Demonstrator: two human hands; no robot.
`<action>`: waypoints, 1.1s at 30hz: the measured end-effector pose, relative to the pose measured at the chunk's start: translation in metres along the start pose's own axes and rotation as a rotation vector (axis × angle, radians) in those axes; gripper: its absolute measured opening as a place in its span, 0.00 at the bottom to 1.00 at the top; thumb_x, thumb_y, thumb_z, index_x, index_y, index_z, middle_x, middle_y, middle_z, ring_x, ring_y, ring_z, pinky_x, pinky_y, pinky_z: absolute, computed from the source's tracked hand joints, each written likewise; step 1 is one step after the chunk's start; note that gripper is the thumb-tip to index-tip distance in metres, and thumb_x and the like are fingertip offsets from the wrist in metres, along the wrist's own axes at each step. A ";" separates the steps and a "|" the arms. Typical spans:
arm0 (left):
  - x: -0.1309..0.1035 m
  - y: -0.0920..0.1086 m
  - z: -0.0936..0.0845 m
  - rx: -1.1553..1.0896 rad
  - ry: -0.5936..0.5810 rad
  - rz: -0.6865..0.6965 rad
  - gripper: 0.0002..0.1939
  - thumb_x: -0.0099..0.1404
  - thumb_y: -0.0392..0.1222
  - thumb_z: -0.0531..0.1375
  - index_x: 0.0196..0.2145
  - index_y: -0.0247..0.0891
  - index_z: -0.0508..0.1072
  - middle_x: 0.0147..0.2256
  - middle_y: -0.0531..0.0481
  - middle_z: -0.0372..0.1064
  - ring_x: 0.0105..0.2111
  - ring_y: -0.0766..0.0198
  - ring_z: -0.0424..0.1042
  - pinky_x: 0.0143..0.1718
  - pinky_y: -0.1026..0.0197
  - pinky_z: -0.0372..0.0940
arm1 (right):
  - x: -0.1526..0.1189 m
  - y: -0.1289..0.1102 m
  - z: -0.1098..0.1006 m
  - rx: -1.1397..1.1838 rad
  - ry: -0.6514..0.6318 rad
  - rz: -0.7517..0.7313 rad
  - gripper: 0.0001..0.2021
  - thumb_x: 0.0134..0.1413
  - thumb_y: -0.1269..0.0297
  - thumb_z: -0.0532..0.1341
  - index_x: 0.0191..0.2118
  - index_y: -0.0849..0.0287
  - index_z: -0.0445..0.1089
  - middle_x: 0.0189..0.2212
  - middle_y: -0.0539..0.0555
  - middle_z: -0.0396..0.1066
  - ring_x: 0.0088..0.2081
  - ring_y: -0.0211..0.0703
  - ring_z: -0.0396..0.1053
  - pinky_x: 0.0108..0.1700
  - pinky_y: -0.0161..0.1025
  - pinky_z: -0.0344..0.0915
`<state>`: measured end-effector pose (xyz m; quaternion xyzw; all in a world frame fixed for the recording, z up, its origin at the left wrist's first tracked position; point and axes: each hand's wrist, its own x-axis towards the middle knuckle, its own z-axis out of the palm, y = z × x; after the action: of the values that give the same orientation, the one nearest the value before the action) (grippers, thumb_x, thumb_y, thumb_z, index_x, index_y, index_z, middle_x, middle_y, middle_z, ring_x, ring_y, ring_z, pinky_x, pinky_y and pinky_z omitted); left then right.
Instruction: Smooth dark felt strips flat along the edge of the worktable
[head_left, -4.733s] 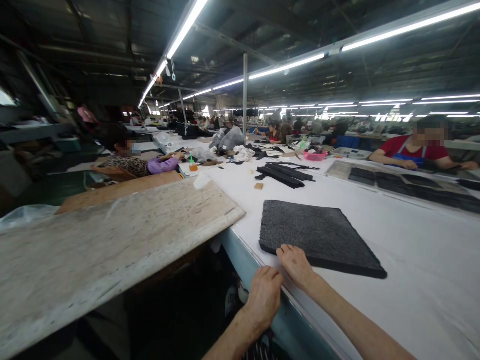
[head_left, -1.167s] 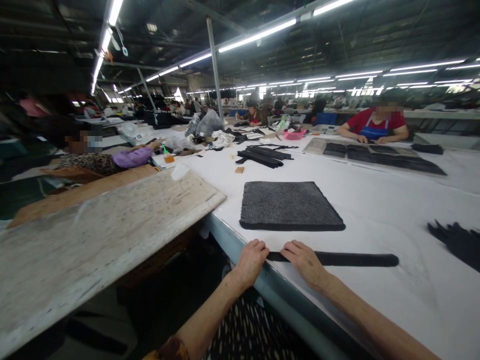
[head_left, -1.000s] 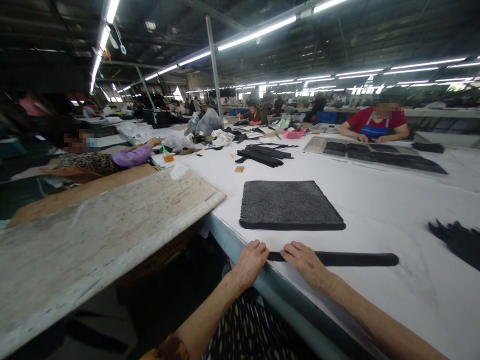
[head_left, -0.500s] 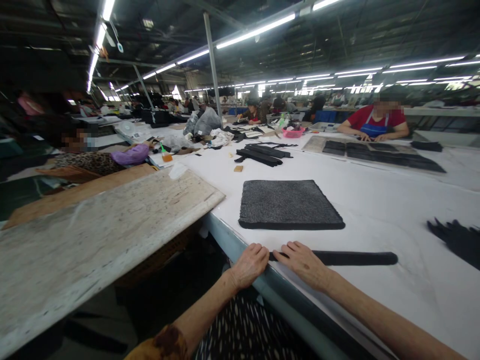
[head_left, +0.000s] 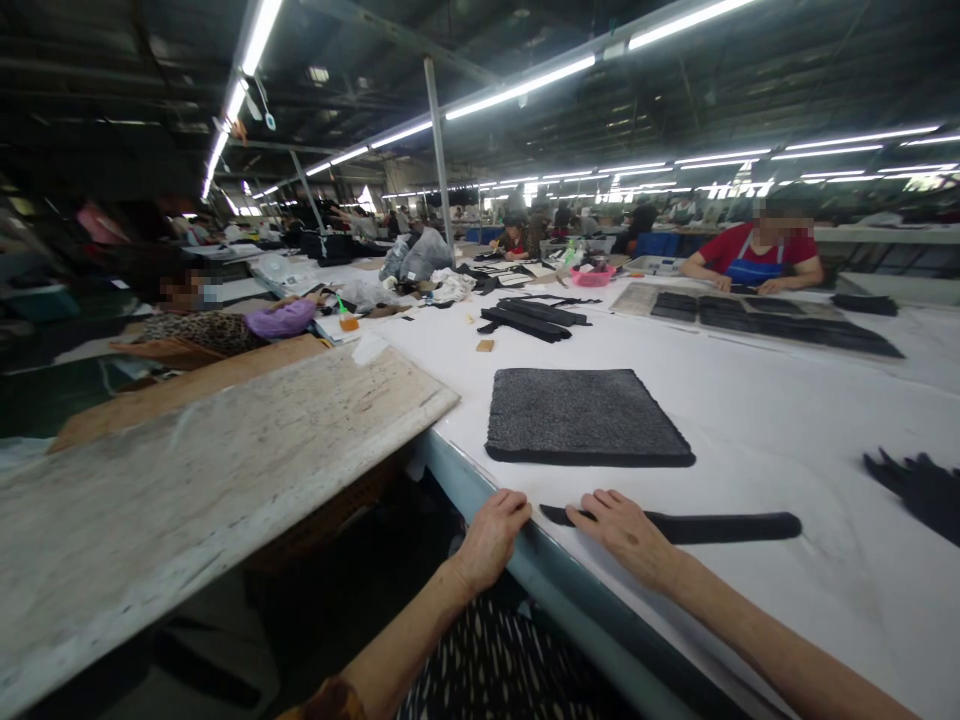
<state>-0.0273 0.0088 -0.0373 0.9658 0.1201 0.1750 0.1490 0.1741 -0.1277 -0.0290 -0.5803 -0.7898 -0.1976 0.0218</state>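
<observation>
A long black strip [head_left: 731, 527] lies flat on the white table [head_left: 765, 430] near its front edge. My right hand [head_left: 621, 528] rests over the strip's left part, fingers bent and closed on it. At the table edge, left of the strip's end, is my left hand [head_left: 496, 530]; its fingers are curled together, and whatever they may pinch is hidden. A gap separates it from the strip. Beyond both hands lies a dark grey textured fabric piece [head_left: 585, 415] with a black front border.
A stained board [head_left: 247, 450] extends on the left. Black strips [head_left: 529, 315], a small tan block [head_left: 485, 346] and a pink basket [head_left: 592, 275] stand farther back. Dark fabric [head_left: 919, 490] lies right. People [head_left: 772, 250] [head_left: 202, 325] sit across and at left.
My left hand has come away from the strip's left end. My right hand has shifted slightly right along the strip, and the strip's end now shows. The camera view has shifted a little.
</observation>
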 end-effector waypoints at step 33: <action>-0.024 -0.022 0.043 -1.097 0.267 -0.984 0.14 0.46 0.49 0.64 0.15 0.35 0.69 0.12 0.55 0.57 0.16 0.71 0.55 0.21 0.65 0.51 | -0.015 0.011 0.005 0.155 0.089 -0.082 0.12 0.57 0.80 0.50 0.43 0.66 0.66 0.35 0.57 0.66 0.35 0.45 0.62 0.38 0.41 0.61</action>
<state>-0.0366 0.0118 -0.0899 0.5581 0.4507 0.2387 0.6545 0.1906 -0.1372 -0.0346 -0.5346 -0.8241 -0.1621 0.0934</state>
